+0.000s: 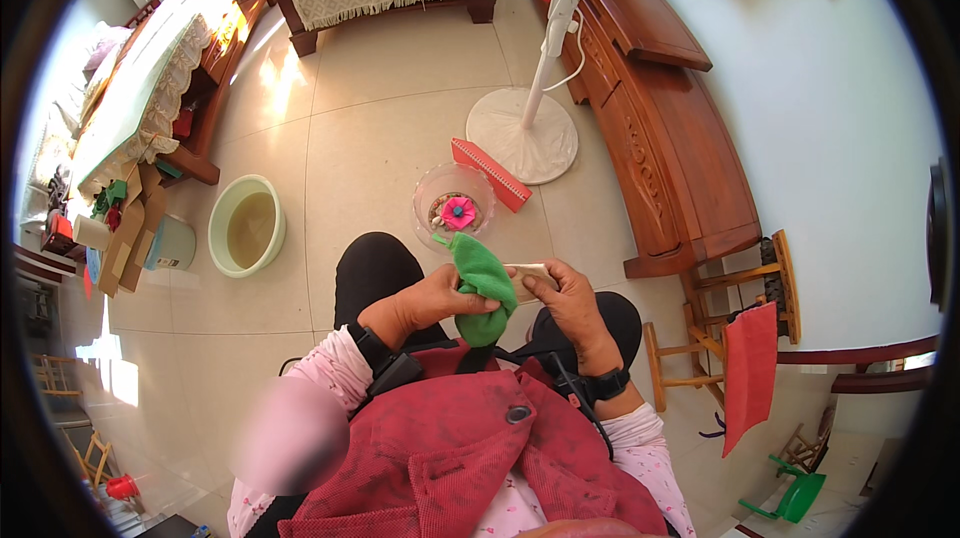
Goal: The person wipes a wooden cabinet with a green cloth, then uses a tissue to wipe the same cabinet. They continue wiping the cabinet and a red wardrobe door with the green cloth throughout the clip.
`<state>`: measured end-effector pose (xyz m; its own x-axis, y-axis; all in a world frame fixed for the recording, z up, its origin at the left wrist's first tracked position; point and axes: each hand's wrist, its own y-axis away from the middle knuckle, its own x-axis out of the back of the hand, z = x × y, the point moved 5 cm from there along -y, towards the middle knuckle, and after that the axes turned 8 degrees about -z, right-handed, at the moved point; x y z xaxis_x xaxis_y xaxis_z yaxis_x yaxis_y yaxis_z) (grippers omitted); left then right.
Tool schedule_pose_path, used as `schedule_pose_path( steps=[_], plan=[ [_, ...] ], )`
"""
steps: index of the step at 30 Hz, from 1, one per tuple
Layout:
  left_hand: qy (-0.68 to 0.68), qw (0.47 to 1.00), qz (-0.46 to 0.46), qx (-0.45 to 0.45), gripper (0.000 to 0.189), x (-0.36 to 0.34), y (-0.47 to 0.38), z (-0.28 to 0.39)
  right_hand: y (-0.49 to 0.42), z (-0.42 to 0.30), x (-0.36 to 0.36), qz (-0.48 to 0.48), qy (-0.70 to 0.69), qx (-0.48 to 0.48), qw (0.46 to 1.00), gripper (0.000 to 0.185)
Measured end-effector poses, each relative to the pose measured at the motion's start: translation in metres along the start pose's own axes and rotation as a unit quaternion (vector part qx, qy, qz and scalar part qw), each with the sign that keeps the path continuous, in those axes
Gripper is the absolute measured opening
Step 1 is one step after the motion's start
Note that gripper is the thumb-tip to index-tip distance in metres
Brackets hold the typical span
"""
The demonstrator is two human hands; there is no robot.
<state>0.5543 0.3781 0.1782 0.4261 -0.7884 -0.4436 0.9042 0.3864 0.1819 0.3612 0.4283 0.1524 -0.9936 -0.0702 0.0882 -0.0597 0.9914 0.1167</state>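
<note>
My left hand (424, 303) grips a bunched green cloth (484, 275) above my lap, thumb pressed on its lower fold. A hanging loop sticks out from the cloth's upper left corner. Between the thumb and fingers of my right hand (571, 309) is a flat, cream-coloured piece (531, 281); its material is unclear. The cloth hides its left end. Just beyond both hands, a clear bowl with a wavy rim (422, 185) rests on the tiled floor. Inside it lie pebbles (437, 219) and a bright pink flower (459, 214) with a blue centre.
A pale green basin (216, 238) of murky water stands left. Behind the bowl are a red spiral-bound calendar (491, 174) and a plastic-covered stand base (499, 129). A wooden cabinet (697, 193) lines the right wall, near a folding stool with red fabric (751, 373). Cardboard (135, 238) leans far left.
</note>
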Motion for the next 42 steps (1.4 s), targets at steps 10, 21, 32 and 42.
schedule_pose_path(
  steps=[10,21,32,42],
  plan=[
    [0.040,0.946,0.310,-0.085,0.028,0.083,0.024,-0.005,0.013,0.003,0.060,0.169,-0.086,-0.065,0.980,0.024],
    [0.261,0.920,0.231,-0.178,0.034,0.128,0.055,-0.024,0.010,0.054,0.270,0.378,-0.032,-0.053,0.924,0.032],
    [0.251,0.909,0.272,-0.193,0.057,0.126,0.063,-0.026,-0.076,0.107,0.469,0.461,0.525,-0.024,0.715,0.028],
    [0.249,0.887,0.340,-0.188,0.056,0.108,0.084,-0.032,-0.081,0.162,0.436,0.391,0.595,0.014,0.702,0.034]
  ],
)
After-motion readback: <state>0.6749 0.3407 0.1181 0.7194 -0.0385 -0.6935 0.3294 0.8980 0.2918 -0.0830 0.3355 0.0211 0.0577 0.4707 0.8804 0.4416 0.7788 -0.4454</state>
